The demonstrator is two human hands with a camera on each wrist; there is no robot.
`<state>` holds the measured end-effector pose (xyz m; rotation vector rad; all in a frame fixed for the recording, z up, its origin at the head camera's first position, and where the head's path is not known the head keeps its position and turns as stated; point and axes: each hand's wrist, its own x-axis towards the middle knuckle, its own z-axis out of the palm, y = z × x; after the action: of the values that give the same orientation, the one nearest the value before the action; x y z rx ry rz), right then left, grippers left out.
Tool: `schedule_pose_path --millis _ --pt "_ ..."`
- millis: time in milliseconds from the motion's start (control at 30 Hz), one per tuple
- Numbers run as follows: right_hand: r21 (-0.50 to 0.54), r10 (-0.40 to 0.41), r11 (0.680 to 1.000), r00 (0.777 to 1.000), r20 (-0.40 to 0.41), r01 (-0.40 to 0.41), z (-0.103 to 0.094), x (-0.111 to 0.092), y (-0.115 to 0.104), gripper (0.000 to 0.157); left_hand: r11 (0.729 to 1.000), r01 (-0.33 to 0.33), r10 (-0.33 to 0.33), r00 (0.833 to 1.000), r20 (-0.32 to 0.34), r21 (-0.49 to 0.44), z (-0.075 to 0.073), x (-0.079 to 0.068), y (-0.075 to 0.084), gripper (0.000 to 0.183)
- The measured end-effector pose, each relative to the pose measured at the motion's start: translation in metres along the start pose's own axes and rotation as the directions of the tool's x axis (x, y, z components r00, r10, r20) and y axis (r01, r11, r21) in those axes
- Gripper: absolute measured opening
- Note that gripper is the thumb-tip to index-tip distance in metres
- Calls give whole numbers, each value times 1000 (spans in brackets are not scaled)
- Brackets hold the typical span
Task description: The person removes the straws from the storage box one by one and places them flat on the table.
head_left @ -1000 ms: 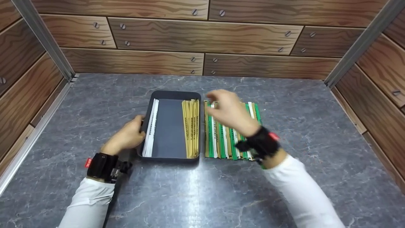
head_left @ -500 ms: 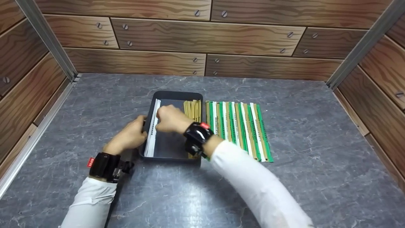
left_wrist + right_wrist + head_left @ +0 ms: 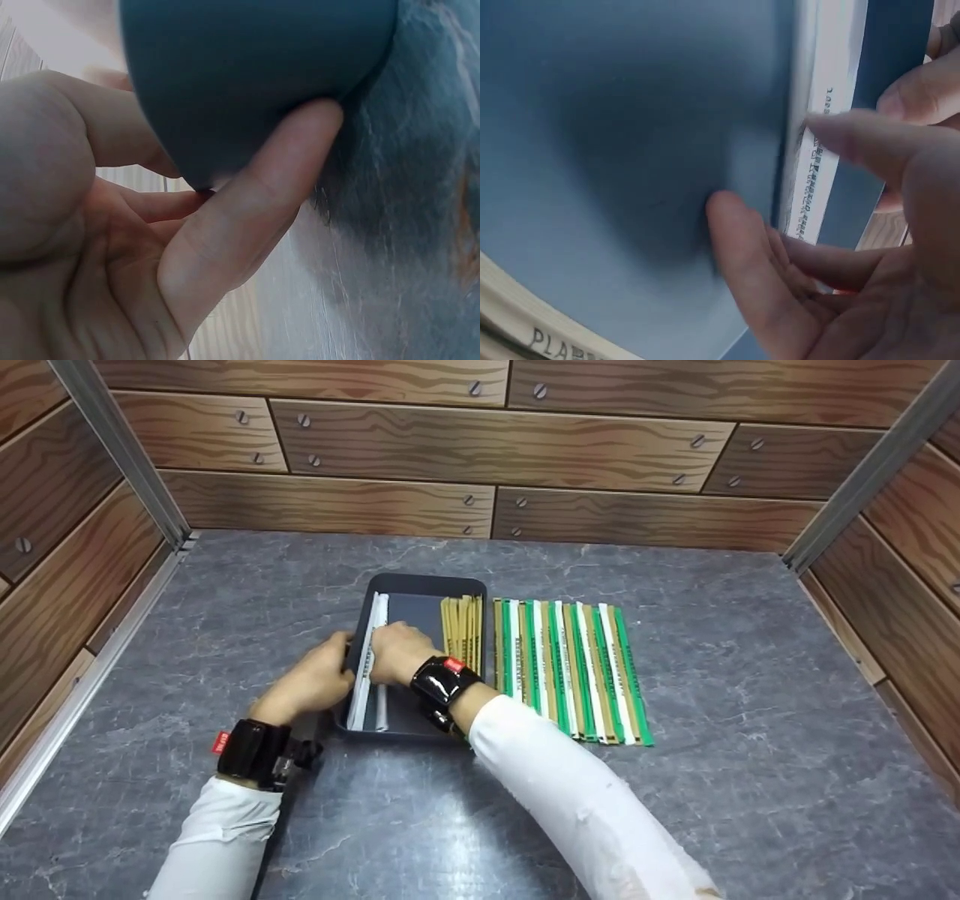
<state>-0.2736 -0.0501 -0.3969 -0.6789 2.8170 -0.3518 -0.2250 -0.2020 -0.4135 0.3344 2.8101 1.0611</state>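
Note:
A dark rectangular tray (image 3: 427,583) lies on the tabletop. My left hand (image 3: 311,679) grips its left side; in the left wrist view a finger (image 3: 292,146) presses on the outer wall. Inside the tray's left part my right hand (image 3: 401,651) pinches a slim white printed strip (image 3: 382,709), beside other white strips (image 3: 360,701) along the left wall. The right wrist view shows my thumb at that strip's edge and the lettering on the white paper (image 3: 814,172). Several gold strips (image 3: 461,619) lie along the tray's right wall, partly hidden by my right wrist.
Right of the tray lies a row of green, white and gold strips (image 3: 570,660), side by side; my right sleeve (image 3: 540,757) covers its near left corner. Wood-patterned panels (image 3: 480,442) wall the grey marbled table (image 3: 720,660) at the back and sides.
My right hand has moved left from over the strip row into the tray, then slightly lower. A white strip now shows beneath it, next to the others. My left hand stays on the tray.

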Motion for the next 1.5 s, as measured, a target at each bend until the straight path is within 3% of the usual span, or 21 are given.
schedule_pose_path --millis 233,367,400,533,733,800,967,1167,1233,1500 --pt "-50 68 996 997 -26 -69 -2 3 11 13 1000 -26 26 1000 -5 2 1 3 3 58" --pt "-16 63 998 998 -18 -64 -2 4 18 2 1000 -30 30 1000 -7 0 2 4 4 58" --pt "-1 56 998 998 -30 -56 5 11 24 7 1000 -31 31 999 -8 2 3 4 4 58" --pt "66 64 996 998 -29 -62 3 8 33 25 999 -41 41 999 -8 5 4 4 4 58" --pt "189 70 981 993 -98 -50 -17 -11 41 12 999 -40 40 999 4 3 6 6 4 60" --pt "217 55 976 988 -144 -23 -23 -17 46 20 999 -32 32 999 14 6 6 6 4 61" --pt "342 32 938 972 -231 51 -41 -34 59 39 1000 -16 16 1000 23 12 4 3 2 62" --pt "576 91 814 960 -265 82 -60 -57 78 38 1000 -17 16 1000 13 23 2 1 0 60" --pt "610 112 787 953 -282 89 -66 -66 88 38 1000 -14 14 1000 16 24 1 0 0 60" --pt "626 233 780 922 -308 13 -83 -98 157 32 1000 -10 10 1000 25 15 2 0 0 60"
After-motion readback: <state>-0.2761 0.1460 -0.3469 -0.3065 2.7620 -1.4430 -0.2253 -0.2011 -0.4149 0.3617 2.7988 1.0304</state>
